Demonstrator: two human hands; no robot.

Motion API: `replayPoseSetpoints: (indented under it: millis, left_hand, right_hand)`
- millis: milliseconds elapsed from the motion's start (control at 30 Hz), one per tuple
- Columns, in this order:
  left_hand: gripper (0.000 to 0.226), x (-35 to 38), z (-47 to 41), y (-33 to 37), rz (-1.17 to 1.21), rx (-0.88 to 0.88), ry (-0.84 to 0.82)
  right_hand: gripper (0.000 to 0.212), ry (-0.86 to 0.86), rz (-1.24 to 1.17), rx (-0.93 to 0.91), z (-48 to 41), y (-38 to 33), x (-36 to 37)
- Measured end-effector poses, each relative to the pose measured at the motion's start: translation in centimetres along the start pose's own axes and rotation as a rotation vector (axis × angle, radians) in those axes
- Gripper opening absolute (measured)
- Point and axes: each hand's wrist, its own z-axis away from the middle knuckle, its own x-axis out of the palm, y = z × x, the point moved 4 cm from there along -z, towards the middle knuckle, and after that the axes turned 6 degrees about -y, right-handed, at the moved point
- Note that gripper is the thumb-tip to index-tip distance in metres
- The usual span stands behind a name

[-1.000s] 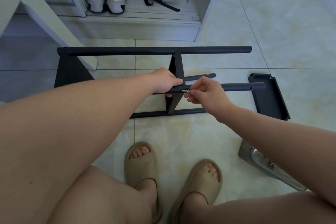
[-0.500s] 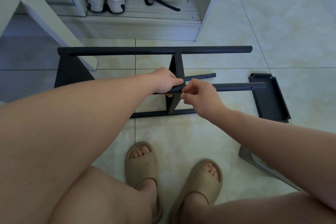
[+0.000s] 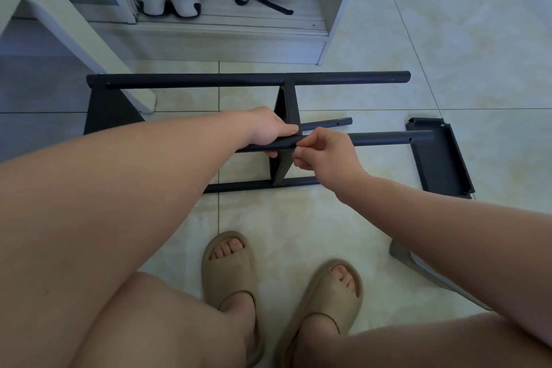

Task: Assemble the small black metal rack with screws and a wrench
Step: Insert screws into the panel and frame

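Black rack (image 3: pixel 248 80), half built, down on the floor tiles (image 3: pixel 448 54). Held tight at the front bar (image 3: pixel 388 138) by the left hand (image 3: pixel 265 128). Pinched against that bar by the right hand (image 3: pixel 325 155): a tiny shiny bit (image 3: pixel 296 146), maybe a screw. Could drop and roll away if pushed in crooked.

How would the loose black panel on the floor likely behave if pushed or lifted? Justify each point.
The panel probably slides, not rolls: it lies flat on smooth tile. Its folded rims suggest stiff sheet metal, unlikely to flex. Being thin, it is likely fairly light.
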Motion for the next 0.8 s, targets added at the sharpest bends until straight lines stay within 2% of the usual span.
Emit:
replayPoseSetpoints:
  millis: [67, 233, 400, 700, 800]
  left_hand:
    - [0.038, 0.0, 0.0, 0.0, 0.009, 0.005, 0.003]
    - [0.033, 0.0, 0.1, -0.1, 0.008, 0.011, -0.007]
    - [0.034, 0.1, -0.1, -0.3, 0.011, 0.009, 0.0]
    - [0.035, 0.1, 0.0, -0.3, -0.015, 0.005, -0.005]
    - [0.035, 0.1, 0.0, -0.2, -0.006, 0.009, -0.003]
  right_hand:
    - [0.016, -0.003, -0.065, 0.015, 0.1, 0.1, 0.0]
    - [0.016, -0.009, 0.075, -0.005, 0.0, -0.6, -0.1]
    - [0.017, -0.061, 0.065, -0.024, -0.3, -0.8, -0.5]
    - [0.024, -0.174, 0.401, -0.126, -0.7, -1.7, -1.4]
    - [0.022, -0.133, 0.459, -0.13, -0.9, -1.7, -1.2]
